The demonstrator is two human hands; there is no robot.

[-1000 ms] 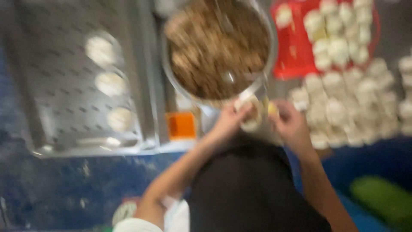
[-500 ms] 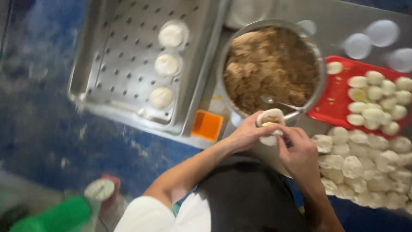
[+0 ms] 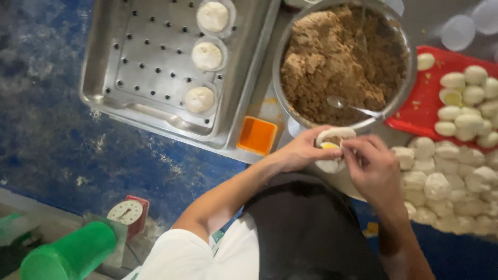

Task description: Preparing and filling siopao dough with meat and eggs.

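My left hand (image 3: 302, 151) cups a round white dough wrapper (image 3: 332, 137) with brown filling and a bit of yellow inside. The fingers of my right hand (image 3: 371, 167) pinch the wrapper's near edge. Both hands are just in front of a big metal bowl (image 3: 410, 78) heaped with brown minced filling (image 3: 332, 57), where a metal spoon (image 3: 347, 106) lies against the near rim.
A perforated steel tray (image 3: 150, 78) at the left carries three shaped buns (image 3: 206, 55). An orange square container (image 3: 257, 135) sits below it. A red tray (image 3: 425, 103) and a pile of dough pieces (image 3: 446, 181) lie to the right. A small scale (image 3: 127, 211) and green cylinder (image 3: 70, 254) sit lower left.
The view has swung and steadied. My hands stay together on the dough wrapper, and the right fingers now pinch its edge closed over the filling.
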